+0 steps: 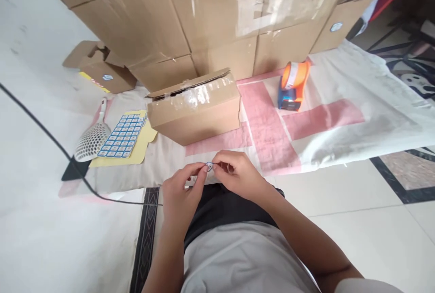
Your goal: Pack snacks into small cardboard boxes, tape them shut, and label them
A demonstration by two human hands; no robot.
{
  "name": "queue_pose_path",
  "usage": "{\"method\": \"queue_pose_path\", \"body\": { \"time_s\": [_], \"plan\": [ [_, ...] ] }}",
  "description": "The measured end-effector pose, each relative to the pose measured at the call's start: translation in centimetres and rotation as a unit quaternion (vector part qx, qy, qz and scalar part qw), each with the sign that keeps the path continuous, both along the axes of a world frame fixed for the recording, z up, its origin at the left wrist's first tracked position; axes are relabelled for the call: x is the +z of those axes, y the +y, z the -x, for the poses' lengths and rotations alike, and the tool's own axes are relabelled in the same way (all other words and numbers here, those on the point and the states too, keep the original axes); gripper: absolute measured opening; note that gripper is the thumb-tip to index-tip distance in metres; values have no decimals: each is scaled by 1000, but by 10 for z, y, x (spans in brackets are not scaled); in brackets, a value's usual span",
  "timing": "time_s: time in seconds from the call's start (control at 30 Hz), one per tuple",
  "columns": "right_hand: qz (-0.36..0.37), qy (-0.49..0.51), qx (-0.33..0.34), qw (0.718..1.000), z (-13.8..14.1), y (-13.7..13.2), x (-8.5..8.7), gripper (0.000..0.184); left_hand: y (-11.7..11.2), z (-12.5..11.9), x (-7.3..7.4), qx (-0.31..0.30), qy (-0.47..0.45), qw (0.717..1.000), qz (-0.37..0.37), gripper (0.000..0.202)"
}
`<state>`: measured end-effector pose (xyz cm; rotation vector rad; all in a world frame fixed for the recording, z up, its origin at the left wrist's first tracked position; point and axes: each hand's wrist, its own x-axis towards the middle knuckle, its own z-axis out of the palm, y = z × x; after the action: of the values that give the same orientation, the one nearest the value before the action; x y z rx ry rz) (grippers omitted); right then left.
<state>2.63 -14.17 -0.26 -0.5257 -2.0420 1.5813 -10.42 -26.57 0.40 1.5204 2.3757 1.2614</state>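
Note:
Between my two hands is a small white sticker (210,165) with a blue edge, pinched from both sides. My left hand (185,189) grips it with thumb and forefinger, and my right hand (238,173) holds its other side the same way. Just beyond my hands, a closed-up cardboard box (200,116) with clear tape along its upper side rests on the cloth. To the left lies a sheet of stickers (123,135) in blue-edged rows, on top of yellow backing paper (144,150).
Stacked, taped cartons (217,12) form a wall at the back. An orange tape dispenser (295,82) sits right of the box. A white slotted skimmer (93,139) and an opened carton (110,73) are on the left. A black cable (68,155) crosses the left side.

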Motion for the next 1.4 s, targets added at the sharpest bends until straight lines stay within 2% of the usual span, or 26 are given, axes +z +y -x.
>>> {"method": "queue_pose_path", "body": {
  "time_s": [0.07,0.13,0.2,0.23,0.3,0.37,0.43,0.57,0.63,0.7,0.83,0.97,1.03,1.13,1.2,1.3,1.4],
  "plan": [
    [-77,3,-10,997,-13,9,-1,14,13,-4,-1,-36,-54,998,-8,7],
    [-105,12,-42,994,-20,16,-3,7,25,-9,-6,-40,-121,990,-53,7],
    [-76,27,-70,994,-23,18,-7,24,33,-17,-13,-24,-188,977,-102,8],
    [-49,39,-77,995,-22,18,-8,26,36,-21,-16,-17,-214,970,-116,9],
    [7,71,-75,995,-20,16,-10,13,40,-28,-21,-8,-244,962,-123,10],
    [38,97,-73,992,-18,15,-11,16,42,-33,-23,2,-244,962,-119,11],
    [38,94,-66,993,-20,17,-10,18,42,-33,-24,10,-231,966,-112,13],
    [-37,52,-29,998,-26,24,-8,17,39,-27,-23,-12,-206,973,-99,19],
    [-78,29,-11,996,-27,26,-7,15,38,-25,-23,-17,-214,972,-93,14],
    [-89,19,-18,996,-26,25,-9,12,38,-24,-24,-10,-236,968,-86,12],
    [-40,39,-63,996,-20,22,-16,5,39,-25,-28,8,-273,958,-88,14],
    [-9,51,-65,997,-21,23,-22,13,39,-26,-32,-12,-294,952,-81,11],
    [-37,44,-63,996,-25,27,-21,12,39,-24,-33,-11,-292,955,-58,15],
    [-128,23,-47,990,-32,36,-15,11,39,-17,-32,-8,-277,960,-51,20],
    [-169,6,-28,985,-34,39,-10,12,40,-12,-31,-46,-250,965,-68,20],
    [-194,-8,-7,981,-34,41,-7,16,42,-4,-27,-97,-194,974,-70,9],
    [-230,-39,-33,972,-27,41,-9,20,40,-2,-16,-53,-200,974,-95,8]
  ]
}}
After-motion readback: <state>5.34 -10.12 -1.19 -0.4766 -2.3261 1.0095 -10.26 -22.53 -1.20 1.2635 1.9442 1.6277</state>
